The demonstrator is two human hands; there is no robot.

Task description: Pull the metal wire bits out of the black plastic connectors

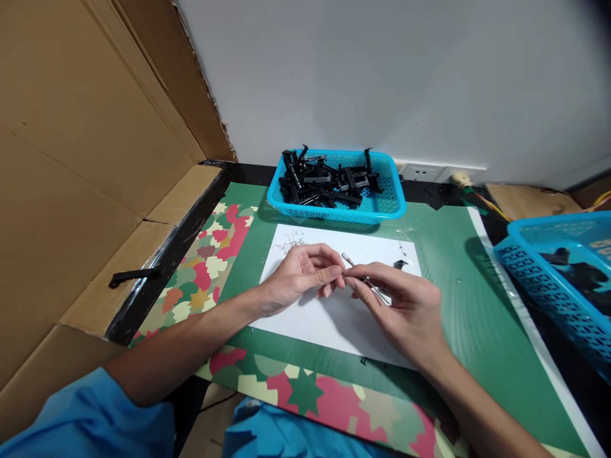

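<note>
Over a white sheet of paper [324, 324], the fingertips of my left hand [305, 273] and my right hand [405, 296] meet in a pinch. Whatever tiny piece they hold between them is too small to name. A thin metal rod-like tool [350, 259] with a pale end shows behind my right fingers; I cannot tell whether it lies on the paper or rests in that hand. Just past my left hand is a loose cluster of small thin wire pieces [292, 240]. A small black part [400, 264] lies on the paper beyond my right hand.
A blue basket [334, 215] at the back holds many black plastic parts [324, 181]. Another blue basket [548, 280] with black pieces stands at right. One black part [133, 276] lies on cardboard at left. Sockets [420, 172] line the wall behind the green mat [477, 305].
</note>
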